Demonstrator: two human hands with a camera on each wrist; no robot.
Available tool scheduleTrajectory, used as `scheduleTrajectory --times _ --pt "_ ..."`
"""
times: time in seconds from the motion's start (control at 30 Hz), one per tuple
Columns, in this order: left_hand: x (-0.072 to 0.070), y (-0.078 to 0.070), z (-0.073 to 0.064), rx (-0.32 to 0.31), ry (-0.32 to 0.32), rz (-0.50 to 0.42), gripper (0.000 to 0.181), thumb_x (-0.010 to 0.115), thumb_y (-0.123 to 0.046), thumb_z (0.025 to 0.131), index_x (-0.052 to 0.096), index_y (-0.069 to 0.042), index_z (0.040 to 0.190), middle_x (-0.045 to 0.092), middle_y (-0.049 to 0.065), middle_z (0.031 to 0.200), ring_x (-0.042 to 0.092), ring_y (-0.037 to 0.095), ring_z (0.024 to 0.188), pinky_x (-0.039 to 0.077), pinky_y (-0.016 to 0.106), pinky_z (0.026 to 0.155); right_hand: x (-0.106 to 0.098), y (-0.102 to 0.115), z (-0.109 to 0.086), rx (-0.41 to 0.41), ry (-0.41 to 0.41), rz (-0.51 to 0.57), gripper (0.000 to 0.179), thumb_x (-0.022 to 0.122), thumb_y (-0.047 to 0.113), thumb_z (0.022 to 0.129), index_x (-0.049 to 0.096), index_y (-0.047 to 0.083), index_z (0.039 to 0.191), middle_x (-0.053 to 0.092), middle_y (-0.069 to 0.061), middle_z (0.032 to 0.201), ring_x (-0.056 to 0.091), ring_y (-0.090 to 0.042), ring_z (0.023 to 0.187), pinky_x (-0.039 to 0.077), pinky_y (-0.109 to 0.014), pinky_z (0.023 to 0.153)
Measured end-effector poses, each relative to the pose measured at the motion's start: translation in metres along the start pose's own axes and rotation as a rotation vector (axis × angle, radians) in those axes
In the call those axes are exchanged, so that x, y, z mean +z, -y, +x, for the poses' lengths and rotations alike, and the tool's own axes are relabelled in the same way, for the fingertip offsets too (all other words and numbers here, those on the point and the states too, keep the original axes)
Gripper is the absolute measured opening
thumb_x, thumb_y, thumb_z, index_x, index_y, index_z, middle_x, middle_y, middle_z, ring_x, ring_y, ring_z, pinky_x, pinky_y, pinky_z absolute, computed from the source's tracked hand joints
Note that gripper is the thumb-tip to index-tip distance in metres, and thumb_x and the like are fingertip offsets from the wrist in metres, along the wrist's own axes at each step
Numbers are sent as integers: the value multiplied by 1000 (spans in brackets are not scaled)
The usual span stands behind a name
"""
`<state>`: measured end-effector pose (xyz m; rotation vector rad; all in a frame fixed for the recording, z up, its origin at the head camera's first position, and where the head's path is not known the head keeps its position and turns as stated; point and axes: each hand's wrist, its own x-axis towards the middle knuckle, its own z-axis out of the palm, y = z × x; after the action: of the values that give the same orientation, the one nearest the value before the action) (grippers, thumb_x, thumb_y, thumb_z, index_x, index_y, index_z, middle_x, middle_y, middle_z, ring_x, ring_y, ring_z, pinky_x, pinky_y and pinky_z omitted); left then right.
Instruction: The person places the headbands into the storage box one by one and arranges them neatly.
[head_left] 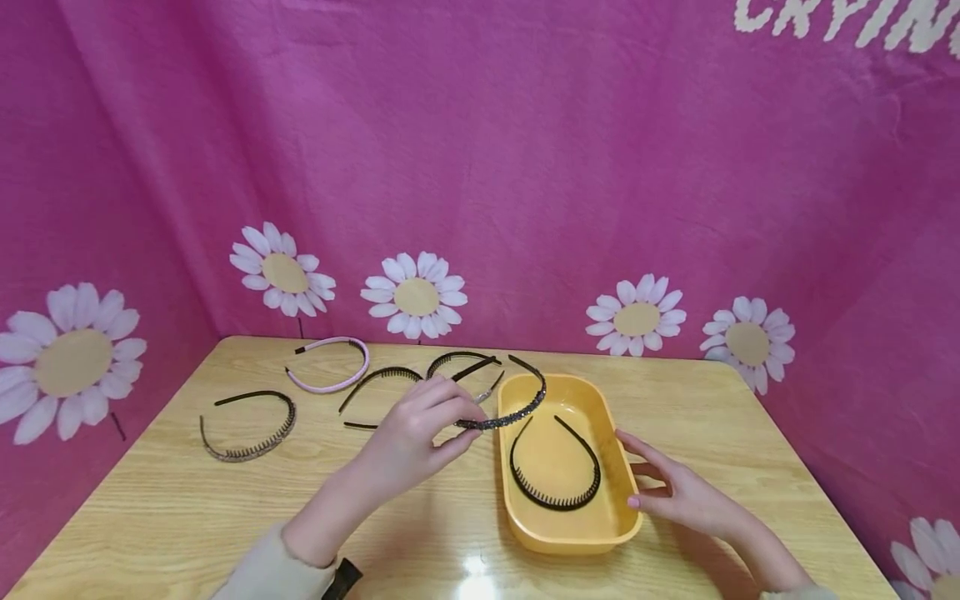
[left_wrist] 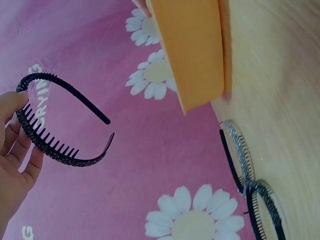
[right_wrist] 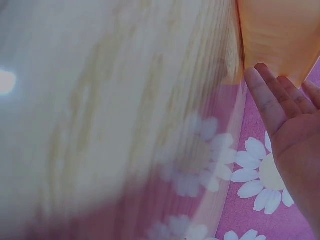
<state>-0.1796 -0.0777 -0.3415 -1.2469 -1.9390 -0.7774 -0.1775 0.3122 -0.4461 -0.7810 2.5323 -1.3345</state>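
Observation:
My left hand (head_left: 423, 433) pinches a black glittery headband (head_left: 517, 414) with comb teeth, holding it raised beside and partly over the left rim of a yellow-orange plastic tub (head_left: 566, 546). In the left wrist view, the held headband (left_wrist: 57, 156) shows its teeth and two free ends. Inside the tub lies a plain black toothed headband (head_left: 555, 503). My right hand (head_left: 682, 492) touches the tub's right side with fingers extended; the right wrist view shows the fingertips against the tub wall (right_wrist: 280, 40).
On the wooden table (head_left: 420, 533), left of the tub, lie a lilac headband (head_left: 330, 389), a brownish glittery toothed headband (head_left: 262, 451) and overlapping dark headbands (head_left: 386, 372) partly hidden by my left hand. A pink daisy-printed cloth (head_left: 525, 167) hangs behind and around the table.

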Motion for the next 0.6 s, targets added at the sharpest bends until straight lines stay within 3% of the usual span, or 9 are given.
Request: scheduleTrajectory --times 0.33,0.6 --pt "23 0 -1 27 -4 2 17 76 -9 75 67 -13 89 63 -5 88 56 11 87 46 25 82 -1 0 1 3 11 7 78 67 14 87 20 10 150 25 -24 150 51 -3 118 50 -22 86" --pt "44 0 -2 13 13 -20 15 76 -12 76 68 -15 88 61 -7 86 55 8 87 42 21 75 0 0 1 29 4 8 78 67 14 87 21 11 150 27 -21 150 52 -6 118 51 -24 87"
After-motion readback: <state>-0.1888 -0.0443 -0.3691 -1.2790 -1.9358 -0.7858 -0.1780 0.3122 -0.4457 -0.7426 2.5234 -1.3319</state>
